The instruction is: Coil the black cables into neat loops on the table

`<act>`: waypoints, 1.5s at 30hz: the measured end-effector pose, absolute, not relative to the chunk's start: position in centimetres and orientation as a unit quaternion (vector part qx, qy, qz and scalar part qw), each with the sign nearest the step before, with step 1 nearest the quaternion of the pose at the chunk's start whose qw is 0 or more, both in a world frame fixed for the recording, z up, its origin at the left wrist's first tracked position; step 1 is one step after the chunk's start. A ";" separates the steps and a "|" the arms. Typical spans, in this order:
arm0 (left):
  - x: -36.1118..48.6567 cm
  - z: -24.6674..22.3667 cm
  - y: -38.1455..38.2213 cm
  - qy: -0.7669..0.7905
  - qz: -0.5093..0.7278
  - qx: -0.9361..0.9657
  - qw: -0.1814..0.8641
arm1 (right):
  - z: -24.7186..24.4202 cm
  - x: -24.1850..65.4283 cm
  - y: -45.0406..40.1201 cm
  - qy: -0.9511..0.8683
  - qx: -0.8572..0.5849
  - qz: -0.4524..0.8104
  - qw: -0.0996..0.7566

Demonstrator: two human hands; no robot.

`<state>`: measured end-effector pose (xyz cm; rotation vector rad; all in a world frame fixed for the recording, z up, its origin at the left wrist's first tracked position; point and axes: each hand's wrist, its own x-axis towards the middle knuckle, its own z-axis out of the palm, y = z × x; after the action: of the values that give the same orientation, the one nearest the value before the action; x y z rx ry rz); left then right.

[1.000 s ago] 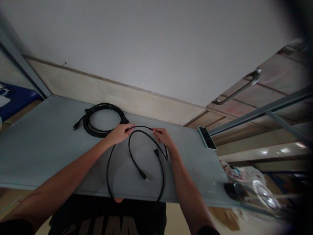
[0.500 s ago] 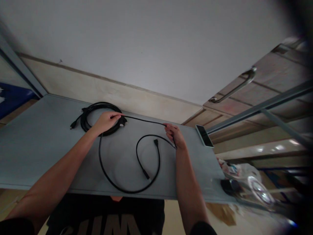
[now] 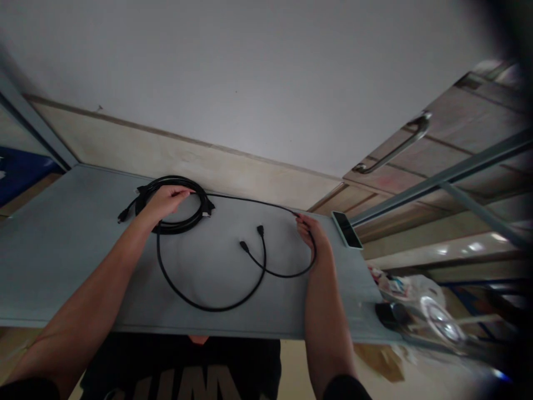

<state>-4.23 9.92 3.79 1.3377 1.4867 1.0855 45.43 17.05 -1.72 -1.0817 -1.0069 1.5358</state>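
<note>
A thin black cable (image 3: 250, 200) runs stretched between my two hands along the back of the grey table. My left hand (image 3: 165, 201) pinches it at the left, above a coiled black cable (image 3: 183, 226) lying flat. From there the loose length curves down over the tabletop to one connector (image 3: 260, 229). My right hand (image 3: 312, 229) grips the cable at the right, fingers closed. Its other end loops below that hand to a second connector (image 3: 244, 245), near the first. At the coil's left side lies a cable plug (image 3: 123, 215).
A phone (image 3: 347, 230) lies at the table's (image 3: 75, 250) right end, beside a metal frame rail (image 3: 416, 186). A clear bottle with a dark cap (image 3: 386, 316) is at the right front corner. Behind stands a wall with a metal handle (image 3: 395, 151).
My hands have moved apart, the left one leftward and the right one rightward, with the cable stretched longer between them. Its right end has swung, bringing the connectors closer together.
</note>
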 end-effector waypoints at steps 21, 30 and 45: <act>1.9 2.1 8.7 0.541 0.318 0.694 0.354 | -0.8 36.2 15.3 -0.583 -0.482 0.534 0.378; 2.0 2.1 9.0 0.535 0.345 0.694 0.335 | -0.2 35.5 14.5 -0.587 -0.448 0.589 0.328; -5.3 4.9 10.0 0.683 0.505 0.483 0.212 | -0.2 44.8 16.5 -0.456 -0.470 0.539 0.530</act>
<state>-5.33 10.04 4.88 1.3416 1.8977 1.4017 44.81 16.46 -0.23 -1.1221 -1.0895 1.2862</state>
